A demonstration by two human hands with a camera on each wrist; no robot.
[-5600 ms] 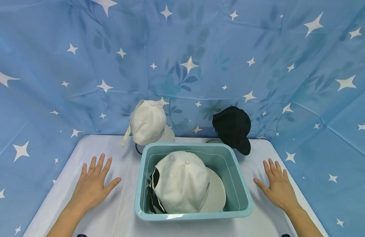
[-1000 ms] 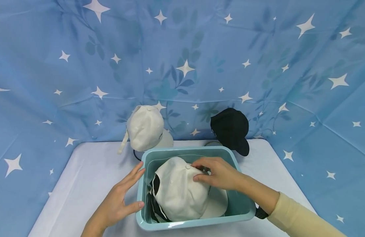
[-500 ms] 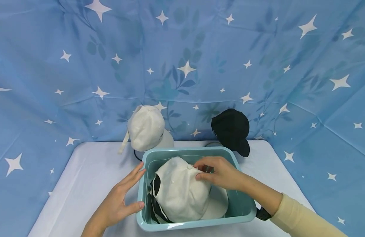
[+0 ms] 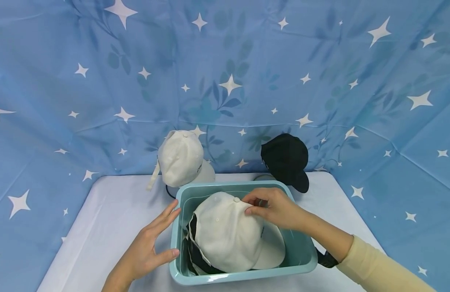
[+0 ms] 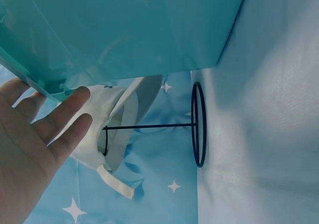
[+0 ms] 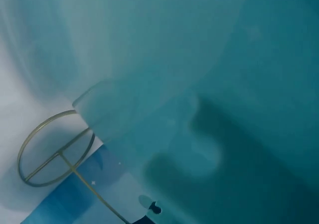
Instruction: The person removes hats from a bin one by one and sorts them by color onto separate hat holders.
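Right grip [image 4: 277, 209] pinches the crown of a white baseball cap [image 4: 228, 237] just beside its top button, thumb against fingers. That cap sits inside the blue-green plastic basin [image 4: 243, 278], crown up, its brim towards the basin's right end; darker headwear [image 4: 196, 256], partly hidden, shows under its edge at the basin's left end. Left grip [image 4: 146, 249] is spread, fingers straight and lying at the basin's left rim, closed round nothing.

Behind the basin's far left corner, a second white cap [image 4: 181, 159] hangs on a black wire stand [image 5: 149, 126]; behind its far right corner is a black cap [image 4: 286, 162], with a brass-coloured stand [image 6: 61, 153] near it. White worktop [image 4: 111, 211] runs under and around the basin.

Judging from this, the step in hand is taking hold of the basin's top cap. Lifting it would call for a firm pinch, a straight upward pull that leaves the darker headwear behind, and the left grip steadying the basin's rim.
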